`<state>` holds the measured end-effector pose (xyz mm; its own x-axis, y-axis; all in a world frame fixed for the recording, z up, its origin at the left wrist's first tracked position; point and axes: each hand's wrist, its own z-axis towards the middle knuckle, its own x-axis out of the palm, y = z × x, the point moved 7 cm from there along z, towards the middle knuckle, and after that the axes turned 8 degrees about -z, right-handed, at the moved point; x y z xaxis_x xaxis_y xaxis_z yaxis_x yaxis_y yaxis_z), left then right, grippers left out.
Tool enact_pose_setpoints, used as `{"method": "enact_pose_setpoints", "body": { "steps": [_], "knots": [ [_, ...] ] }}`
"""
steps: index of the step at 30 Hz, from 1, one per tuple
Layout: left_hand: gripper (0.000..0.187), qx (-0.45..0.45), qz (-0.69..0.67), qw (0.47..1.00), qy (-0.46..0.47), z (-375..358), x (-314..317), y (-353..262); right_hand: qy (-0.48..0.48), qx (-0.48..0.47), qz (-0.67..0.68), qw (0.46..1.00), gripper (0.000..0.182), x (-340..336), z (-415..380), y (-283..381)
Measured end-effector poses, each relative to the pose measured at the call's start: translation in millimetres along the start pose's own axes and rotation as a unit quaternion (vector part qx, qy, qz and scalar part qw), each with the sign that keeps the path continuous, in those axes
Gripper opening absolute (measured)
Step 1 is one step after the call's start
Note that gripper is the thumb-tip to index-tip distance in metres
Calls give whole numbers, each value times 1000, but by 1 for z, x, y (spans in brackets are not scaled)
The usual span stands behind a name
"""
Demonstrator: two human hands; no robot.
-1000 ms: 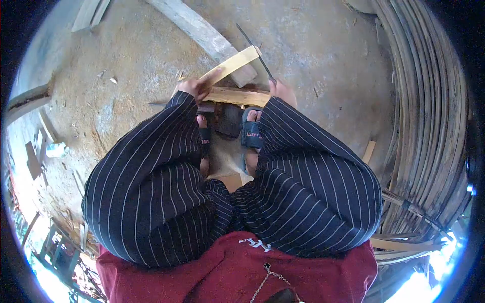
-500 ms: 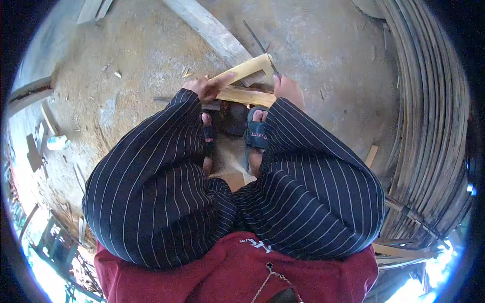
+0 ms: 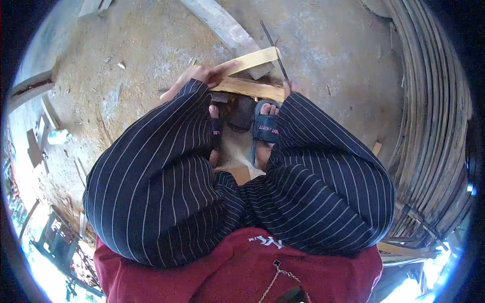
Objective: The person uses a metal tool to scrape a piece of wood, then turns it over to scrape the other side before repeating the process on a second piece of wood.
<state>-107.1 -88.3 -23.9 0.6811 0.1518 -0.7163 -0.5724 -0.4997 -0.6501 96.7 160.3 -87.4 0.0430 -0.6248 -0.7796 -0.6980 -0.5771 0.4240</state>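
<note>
My left hand (image 3: 203,74) is closed around a pale wooden strip (image 3: 255,59) that points away to the right. A long, thin, dark metal tool (image 3: 275,44) runs from my right hand (image 3: 291,88) across the strip's far end. That hand is closed on the tool's near end and partly hidden behind my striped trouser leg. Just below the strip, a rough split piece of wood (image 3: 252,89) lies crosswise in front of my sandals. A dark block (image 3: 241,113) sits between my feet.
A grey plank (image 3: 222,25) lies on the concrete floor beyond the strip. Long bundled slats (image 3: 429,111) curve along the right side. Wood scraps (image 3: 49,113) and a clear plastic item (image 3: 59,137) are at the left. Pale dust (image 3: 235,151) covers the floor between my feet.
The strip has turned in my left hand and now shows a narrower face. The metal tool stands at a steeper angle across its end. The whole view has shifted slightly.
</note>
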Motion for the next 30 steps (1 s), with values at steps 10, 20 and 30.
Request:
{"method": "enact_pose_setpoints", "body": {
  "steps": [10, 20, 30],
  "knots": [
    [36, -70, 72, 993, 57, 4, 33, 28, -94, -100, -21, 990, 36, -8, -7, 21],
    [35, -83, -91, 991, -54, -7, -19, 9, -46, -6, -78, 996, 36, -35, -16, 65],
    [42, 35, -24, 999, 13, 4, -2, 42, -58, -42, -62, 995, 36, -39, -21, 67]
  ]
}}
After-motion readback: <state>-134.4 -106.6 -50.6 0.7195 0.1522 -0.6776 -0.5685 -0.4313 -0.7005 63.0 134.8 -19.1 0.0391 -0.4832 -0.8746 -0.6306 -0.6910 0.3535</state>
